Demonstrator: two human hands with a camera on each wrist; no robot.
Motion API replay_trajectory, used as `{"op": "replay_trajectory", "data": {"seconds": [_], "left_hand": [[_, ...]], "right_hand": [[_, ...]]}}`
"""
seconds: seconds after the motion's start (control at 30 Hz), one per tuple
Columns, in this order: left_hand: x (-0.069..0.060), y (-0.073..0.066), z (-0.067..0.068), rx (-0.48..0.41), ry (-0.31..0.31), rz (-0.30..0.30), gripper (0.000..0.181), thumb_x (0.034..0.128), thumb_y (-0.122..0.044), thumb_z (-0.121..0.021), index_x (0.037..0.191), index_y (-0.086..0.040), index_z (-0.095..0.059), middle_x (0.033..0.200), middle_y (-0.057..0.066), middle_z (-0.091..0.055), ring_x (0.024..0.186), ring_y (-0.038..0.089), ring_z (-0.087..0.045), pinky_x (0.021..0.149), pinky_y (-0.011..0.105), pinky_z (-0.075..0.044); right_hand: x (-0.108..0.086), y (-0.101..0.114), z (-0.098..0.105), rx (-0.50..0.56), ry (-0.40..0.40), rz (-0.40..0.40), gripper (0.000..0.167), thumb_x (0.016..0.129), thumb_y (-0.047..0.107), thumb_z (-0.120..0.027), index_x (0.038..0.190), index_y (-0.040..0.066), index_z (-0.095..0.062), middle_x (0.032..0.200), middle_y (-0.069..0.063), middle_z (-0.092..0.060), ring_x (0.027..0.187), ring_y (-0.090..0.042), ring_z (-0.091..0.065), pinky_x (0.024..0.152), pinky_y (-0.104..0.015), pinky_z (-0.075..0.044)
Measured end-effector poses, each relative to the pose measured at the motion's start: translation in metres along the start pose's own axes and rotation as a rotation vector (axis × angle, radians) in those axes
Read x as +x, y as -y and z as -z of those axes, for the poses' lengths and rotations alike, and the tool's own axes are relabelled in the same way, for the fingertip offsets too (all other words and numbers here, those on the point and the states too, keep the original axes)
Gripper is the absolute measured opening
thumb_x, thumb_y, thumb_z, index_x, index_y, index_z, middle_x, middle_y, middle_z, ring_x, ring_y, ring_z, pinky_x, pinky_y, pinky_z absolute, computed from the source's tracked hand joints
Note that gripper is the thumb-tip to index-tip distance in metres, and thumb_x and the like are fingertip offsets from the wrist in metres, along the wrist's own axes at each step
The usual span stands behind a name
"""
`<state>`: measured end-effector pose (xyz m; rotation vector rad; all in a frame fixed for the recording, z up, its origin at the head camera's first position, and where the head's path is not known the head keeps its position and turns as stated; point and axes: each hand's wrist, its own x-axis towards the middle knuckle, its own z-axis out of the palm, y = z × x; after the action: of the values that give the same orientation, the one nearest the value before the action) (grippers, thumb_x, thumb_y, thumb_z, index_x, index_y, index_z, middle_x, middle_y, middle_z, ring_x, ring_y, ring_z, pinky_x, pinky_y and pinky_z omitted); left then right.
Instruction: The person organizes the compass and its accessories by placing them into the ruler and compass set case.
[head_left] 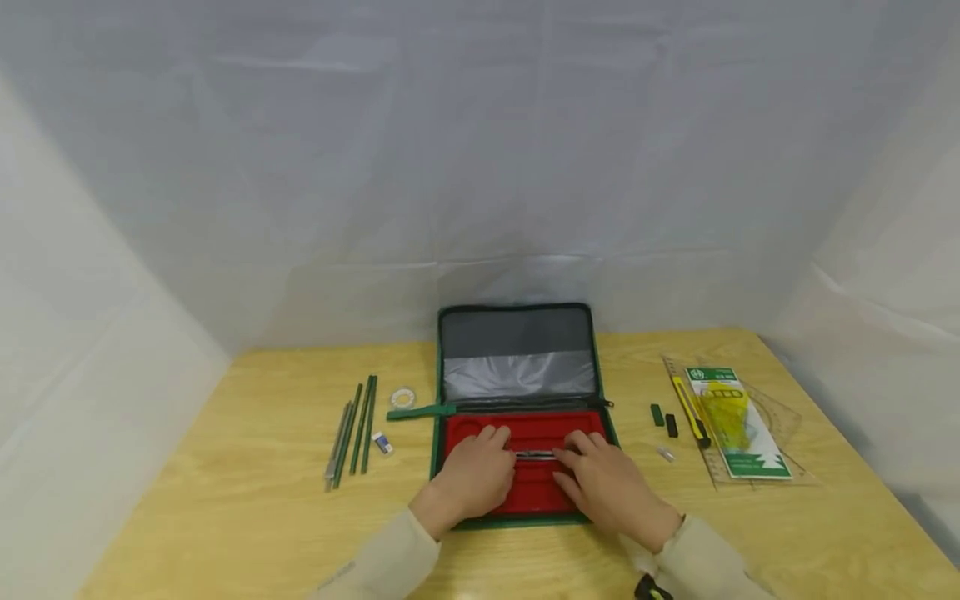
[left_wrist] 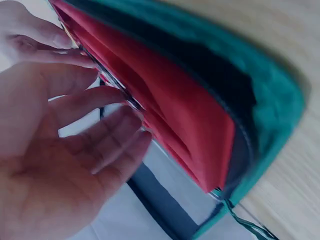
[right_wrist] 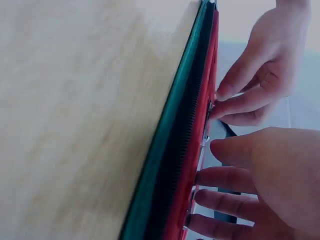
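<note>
The left hand [head_left: 476, 471] is over the red tray [head_left: 534, 497] of the open case [head_left: 517, 333] on the table [head_left: 247, 467], fingers loosely bent and unclenched, tips at a slim metal tool [head_left: 535, 456]. The tool lies crosswise at mid-tray, between both hands. The right hand [head_left: 611, 483], apart from the left, has its thumb spread from the fingers, whose tips touch the tool.
</note>
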<state>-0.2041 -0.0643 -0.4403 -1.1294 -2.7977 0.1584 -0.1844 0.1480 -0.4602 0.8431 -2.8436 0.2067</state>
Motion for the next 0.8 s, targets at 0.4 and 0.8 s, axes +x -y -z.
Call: {"op": "replay_trajectory", "data": {"seconds": [0.4,0.8], "left_hand": [[0.037,0.037,-0.003,-0.330,0.097,-0.069,0.005,0.0873,-0.021,-0.071,0.088,-0.019,-0.075,0.085,-0.008,-0.059,0.080,0.010,-0.056,0.066,0.023,-0.047],[0.041,0.045,-0.006,-0.481,0.088,-0.162,0.007,0.0862,-0.017,-0.072,0.089,-0.019,-0.077,0.082,-0.011,-0.056,0.077,0.004,-0.053,0.075,0.020,-0.044]], "right_hand": [[0.045,-0.026,-0.010,0.263,0.001,0.005,0.005,0.086,0.021,-0.072,0.090,0.020,-0.075,0.087,0.009,-0.057,0.076,-0.009,-0.056,0.067,-0.029,-0.048],[0.057,-0.034,-0.017,0.397,0.081,0.137,0.007,0.086,0.031,-0.071,0.089,0.026,-0.074,0.094,0.015,-0.053,0.079,-0.001,-0.053,0.070,-0.024,-0.048]]}}
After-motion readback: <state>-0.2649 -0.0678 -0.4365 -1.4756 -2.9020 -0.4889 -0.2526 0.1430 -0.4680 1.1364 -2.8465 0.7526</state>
